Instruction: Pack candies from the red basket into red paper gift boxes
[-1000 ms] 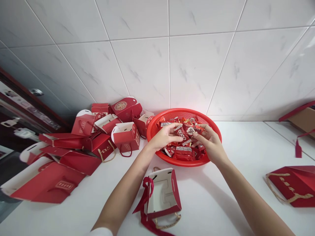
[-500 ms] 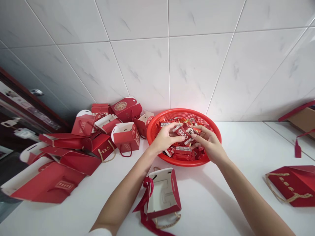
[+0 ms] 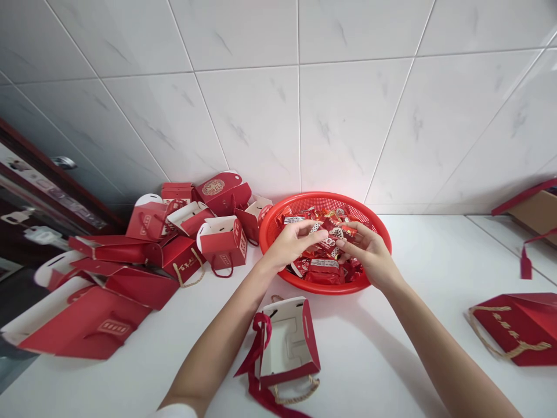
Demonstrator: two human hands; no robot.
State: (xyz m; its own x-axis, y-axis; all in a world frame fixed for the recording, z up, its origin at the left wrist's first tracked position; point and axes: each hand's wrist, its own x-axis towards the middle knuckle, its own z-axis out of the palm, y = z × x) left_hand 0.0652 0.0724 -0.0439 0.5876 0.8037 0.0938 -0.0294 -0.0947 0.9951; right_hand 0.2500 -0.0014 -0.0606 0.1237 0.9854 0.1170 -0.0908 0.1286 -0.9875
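Above a red plastic basket [image 3: 380,261], my left hand [image 3: 290,247] pinches red wrapped candies [image 3: 322,239] between thumb and fingers. Facing it, my right hand [image 3: 371,253] closes on the same small cluster from the other side. The held wrappers show white lettering and a dotted edge; some are partly covered by my fingers. More red candy packets [image 3: 324,271] fill the basket below. Between my forearms stands an open red gift box [image 3: 312,342], its pale inside showing, with a rope handle and a dark red ribbon [image 3: 256,386].
Several red gift boxes [image 3: 183,217] are heaped on the left, some with flaps up. Another red box [image 3: 517,331] with a rope handle lies at the right edge, below a brown carton [image 3: 539,212]. A tiled wall [image 3: 256,128] rises behind the white counter [image 3: 418,244].
My left thumb has shifted up over the candies, and the held packets have turned slightly between my hands. The basket and boxes stay where they were.
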